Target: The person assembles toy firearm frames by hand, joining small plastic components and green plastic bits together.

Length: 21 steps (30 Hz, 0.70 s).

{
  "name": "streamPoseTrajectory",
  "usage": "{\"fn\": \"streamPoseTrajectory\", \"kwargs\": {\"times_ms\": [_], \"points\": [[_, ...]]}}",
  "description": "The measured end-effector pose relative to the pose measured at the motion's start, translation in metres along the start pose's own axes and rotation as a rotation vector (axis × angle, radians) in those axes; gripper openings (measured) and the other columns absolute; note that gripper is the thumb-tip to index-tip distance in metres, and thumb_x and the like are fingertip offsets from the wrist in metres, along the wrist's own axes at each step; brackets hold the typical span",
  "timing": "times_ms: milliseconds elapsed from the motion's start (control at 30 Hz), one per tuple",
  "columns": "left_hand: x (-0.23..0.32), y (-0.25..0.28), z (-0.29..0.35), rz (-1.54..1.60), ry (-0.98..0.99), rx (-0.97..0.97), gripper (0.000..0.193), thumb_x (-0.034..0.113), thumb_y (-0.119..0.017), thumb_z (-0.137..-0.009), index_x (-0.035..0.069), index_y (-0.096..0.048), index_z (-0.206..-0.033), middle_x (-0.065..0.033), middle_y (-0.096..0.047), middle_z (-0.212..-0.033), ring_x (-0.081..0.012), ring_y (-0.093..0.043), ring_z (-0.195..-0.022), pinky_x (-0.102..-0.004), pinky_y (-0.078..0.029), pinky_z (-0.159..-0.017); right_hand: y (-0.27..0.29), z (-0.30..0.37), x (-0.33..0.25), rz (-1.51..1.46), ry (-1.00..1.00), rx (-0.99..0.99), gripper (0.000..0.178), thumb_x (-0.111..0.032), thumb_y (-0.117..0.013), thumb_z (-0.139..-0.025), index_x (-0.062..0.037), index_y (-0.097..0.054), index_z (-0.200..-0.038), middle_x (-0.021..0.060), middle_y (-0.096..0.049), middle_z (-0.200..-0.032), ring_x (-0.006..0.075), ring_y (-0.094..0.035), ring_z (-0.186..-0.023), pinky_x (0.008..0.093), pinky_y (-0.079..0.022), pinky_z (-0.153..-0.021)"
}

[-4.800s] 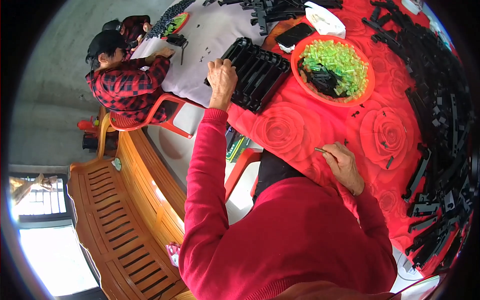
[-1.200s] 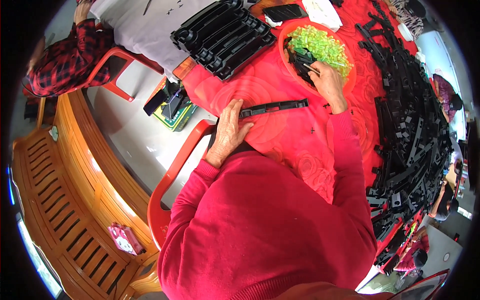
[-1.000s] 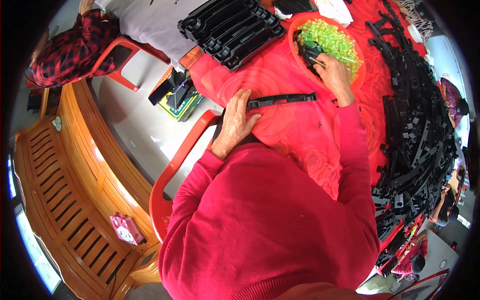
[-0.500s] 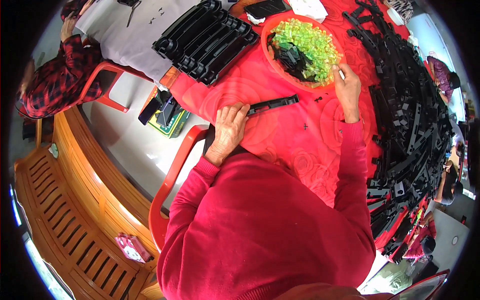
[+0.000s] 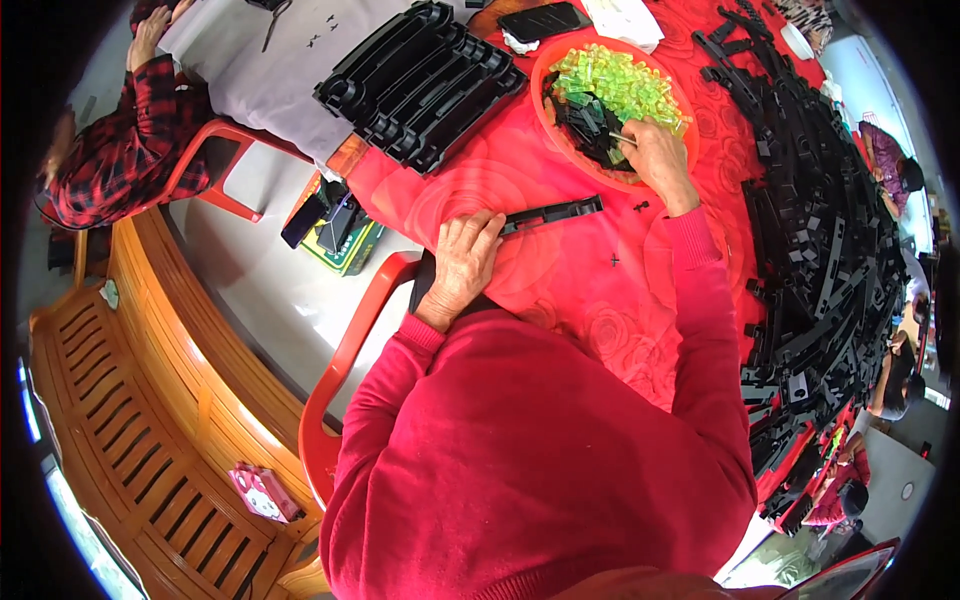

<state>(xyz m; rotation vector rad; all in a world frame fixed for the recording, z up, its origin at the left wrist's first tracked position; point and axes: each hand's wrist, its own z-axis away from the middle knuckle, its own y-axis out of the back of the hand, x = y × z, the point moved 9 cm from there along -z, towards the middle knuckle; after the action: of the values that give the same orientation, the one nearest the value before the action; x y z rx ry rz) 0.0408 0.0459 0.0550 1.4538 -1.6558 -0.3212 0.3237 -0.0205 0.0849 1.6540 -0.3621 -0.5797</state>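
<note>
My left hand (image 5: 462,262) lies closed over the near end of a long, narrow black plastic part (image 5: 555,215), pressing it to the red tablecloth. The part's far end sticks out to the right. Above an orange-red bowl (image 5: 540,100), my right hand (image 5: 658,165) reaches in with thumb and fingers pinched together. A small pale tip shows at its fingertips; what it belongs to I cannot make out. The bowl holds many translucent yellow-green pieces (image 5: 610,75) at the back and right, with small black pieces (image 5: 587,122) at the front left, beside my right fingertips.
Several long black trays (image 5: 420,85) stand side by side beyond my left hand. A big heap of black parts (image 5: 825,240) covers the table's right side. Small black cross-shaped pieces (image 5: 615,260) lie on the cloth. A phone (image 5: 543,20) lies behind the bowl. Another person (image 5: 130,150) sits far left.
My right hand has moved left and inward, from the bowl's right rim by the yellow-green pieces to the black ones. My left hand stays on the long part. The whole view shifts slightly.
</note>
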Motion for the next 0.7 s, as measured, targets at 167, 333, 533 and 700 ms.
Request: {"fn": "streamPoseTrajectory", "kwargs": {"times_ms": [167,333,533,700], "points": [[-0.002,0.000,0.002,-0.007,0.028,-0.031,0.044,0.005,-0.067,-0.072,0.005,-0.056,-0.115,-0.0113,-0.055,-0.109,-0.0280,-0.053,-0.094,-0.0386,-0.042,-0.081,-0.004,-0.007,-0.011,0.034,0.103,0.058,0.016,-0.020,-0.064,-0.080,-0.0064,-0.059,-0.087,0.0137,-0.060,-0.085,0.0353,-0.062,-0.080,0.0474,-0.048,-0.066],[0.004,0.019,0.001,0.029,0.066,0.044,0.048,0.004,-0.069,-0.069,0.003,-0.054,-0.115,-0.0140,-0.054,-0.112,-0.0294,-0.053,-0.096,-0.0396,-0.043,-0.082,0.029,0.005,0.007,-0.220,0.050,0.177,0.018,-0.023,-0.057,-0.088,-0.0053,-0.056,-0.088,0.0152,-0.063,-0.078,0.0345,-0.062,-0.070,0.0434,-0.047,-0.060],[0.011,0.051,-0.002,0.300,0.223,0.101,0.030,0.003,-0.068,-0.075,-0.002,-0.058,-0.103,-0.0150,-0.062,-0.087,-0.0313,-0.060,-0.080,-0.0357,-0.048,-0.071,0.029,0.069,-0.070,-0.758,0.084,-0.101,0.018,-0.020,-0.056,-0.092,-0.0024,-0.057,-0.095,0.0038,-0.055,-0.067,0.0109,-0.050,-0.061,0.0266,-0.043,-0.058],[0.025,-0.017,0.027,1.447,0.789,-0.238,0.021,0.011,-0.060,-0.091,-0.001,-0.056,-0.108,-0.0053,-0.064,-0.091,-0.0097,-0.060,-0.082,-0.0231,-0.051,-0.072,0.015,0.135,-0.167,-0.575,0.560,-0.143,0.016,-0.014,-0.067,-0.081,-0.0071,-0.055,-0.091,0.0093,-0.057,-0.077,0.0263,-0.061,-0.063,0.0378,-0.047,-0.051]]}}
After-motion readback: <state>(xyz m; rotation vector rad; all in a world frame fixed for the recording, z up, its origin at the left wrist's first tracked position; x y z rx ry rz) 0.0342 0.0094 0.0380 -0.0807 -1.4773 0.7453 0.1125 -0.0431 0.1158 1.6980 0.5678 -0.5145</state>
